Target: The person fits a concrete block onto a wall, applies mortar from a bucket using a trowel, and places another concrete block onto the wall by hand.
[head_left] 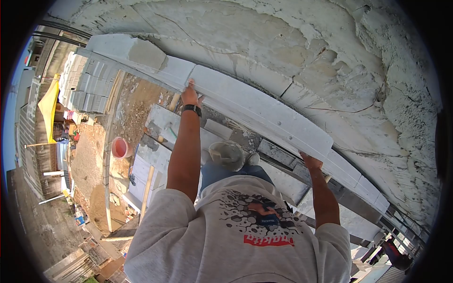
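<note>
A long white building block (264, 111) lies in a row of similar blocks along the rough wall. My left hand (190, 97) grips its left end, at the joint with the neighbouring block (175, 70); the thumb shows on the block's face and the other fingers are mostly hidden. Near the block's right end, my right hand (311, 162) holds the lower edge, its fingers partly out of sight. A thin pale string runs along the row. More white blocks (347, 167) continue to the right.
Below me are planks and boards (283, 179), with a grey bucket (226, 155) close to my legs. A red bucket (121, 147) stands on the ground at left. Stacked grey blocks (92, 85) and a yellow tarp (48, 108) are farther off. Rough concrete (302, 42) rises beyond the row.
</note>
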A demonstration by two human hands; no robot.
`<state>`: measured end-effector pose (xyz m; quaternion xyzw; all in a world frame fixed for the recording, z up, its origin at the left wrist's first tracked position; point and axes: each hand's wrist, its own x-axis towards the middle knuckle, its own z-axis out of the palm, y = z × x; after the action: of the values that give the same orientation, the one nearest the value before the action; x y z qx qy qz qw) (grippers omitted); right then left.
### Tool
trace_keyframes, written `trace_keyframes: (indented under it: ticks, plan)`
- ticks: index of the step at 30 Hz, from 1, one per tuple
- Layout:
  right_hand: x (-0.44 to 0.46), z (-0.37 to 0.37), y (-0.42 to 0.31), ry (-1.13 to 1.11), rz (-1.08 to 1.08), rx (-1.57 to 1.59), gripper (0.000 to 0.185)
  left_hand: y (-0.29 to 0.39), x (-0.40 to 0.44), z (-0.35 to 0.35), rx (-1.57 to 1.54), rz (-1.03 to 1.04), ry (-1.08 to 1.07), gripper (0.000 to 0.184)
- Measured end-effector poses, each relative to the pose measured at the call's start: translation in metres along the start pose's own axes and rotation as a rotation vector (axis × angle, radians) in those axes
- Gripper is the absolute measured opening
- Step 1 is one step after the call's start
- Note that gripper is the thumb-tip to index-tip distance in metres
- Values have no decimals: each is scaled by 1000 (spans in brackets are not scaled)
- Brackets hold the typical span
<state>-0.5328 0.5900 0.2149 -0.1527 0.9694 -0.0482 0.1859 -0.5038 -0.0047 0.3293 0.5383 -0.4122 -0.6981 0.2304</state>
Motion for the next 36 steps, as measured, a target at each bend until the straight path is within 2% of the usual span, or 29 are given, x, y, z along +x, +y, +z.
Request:
trace_keyframes:
  ticks: [2, 8, 11, 14, 16, 19, 27, 36]
  plan:
    - [0, -1, -1, -37, 49, 1, 80, 1, -1, -1, 20, -11, -21, 61]
    - [-5, -25, -18, 18, 12, 38, 77, 0, -1, -4, -52, 18, -58, 68]
    - [-6, -14, -12, 122, -40, 0, 71, 5, -13, -2, -65, -4, -83, 68]
    - [2, -1, -4, 59, -21, -22, 68, -5, 7, -10, -102, 9, -122, 64]
    - [-4, -25, -15, -30, 28, 244, 68, -7, 18, -15, -74, -14, -137, 66]
    - [5, 13, 6, 160, -70, -104, 74, -4, 11, -16, -54, 16, -166, 70]
    - [8, 29, 15, 293, -91, -57, 88, 3, -8, -9, -54, -10, -124, 74]
    - [7, 32, 14, 216, -33, -134, 88, 2, -1, -11, -64, -1, -116, 68]
